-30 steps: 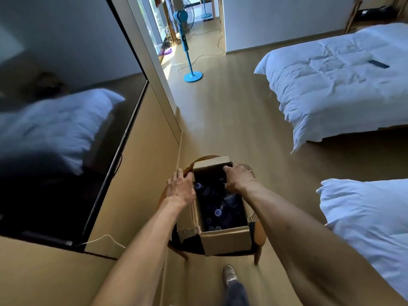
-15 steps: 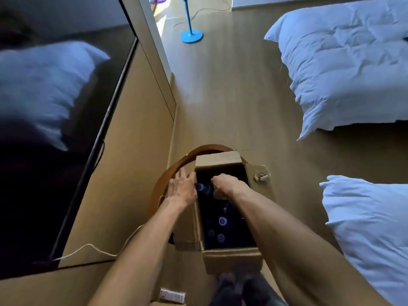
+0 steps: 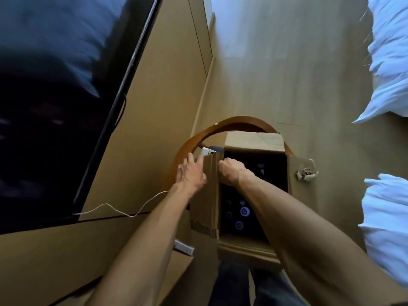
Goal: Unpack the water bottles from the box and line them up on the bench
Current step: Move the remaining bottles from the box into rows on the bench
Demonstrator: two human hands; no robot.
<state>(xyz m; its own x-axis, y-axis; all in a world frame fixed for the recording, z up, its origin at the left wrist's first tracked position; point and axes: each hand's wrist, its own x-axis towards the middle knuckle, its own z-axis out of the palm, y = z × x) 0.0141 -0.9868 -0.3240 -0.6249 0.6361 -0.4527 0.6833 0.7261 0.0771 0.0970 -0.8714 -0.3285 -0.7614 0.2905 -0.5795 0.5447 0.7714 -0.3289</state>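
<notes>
Far left: large dark screen [image 3: 55,102] on a tan wall panel, filling that whole side. A thin white cable [image 3: 123,209] trails from its lower corner toward the left forearm. Below it a tan bench top [image 3: 55,257] with bare surface; a small white packet [image 3: 184,247] lies at its right edge, just beside the box.

Centre: open cardboard box [image 3: 242,246] sits on a round-backed wooden chair [image 3: 238,121], tight against the wall panel. Left flap stands up, far flap folded back, right flap out with a torn tape scrap [image 3: 305,174].

Left hand [image 3: 191,173], fingers straight and spread, presses on the outside of the left flap. Right hand [image 3: 230,172] reaches inside the box at its far left corner, fingers curled down; what they hold is hidden, cannot tell.

Water bottles [image 3: 244,212] stand in the dark interior, only caps showing, near the front.

Right: an open strip of wood floor [image 3: 287,74] runs ahead past the chair. White bedding [image 3: 388,62] bounds it upper right; more bedding [image 3: 386,219] near the box's right side.
</notes>
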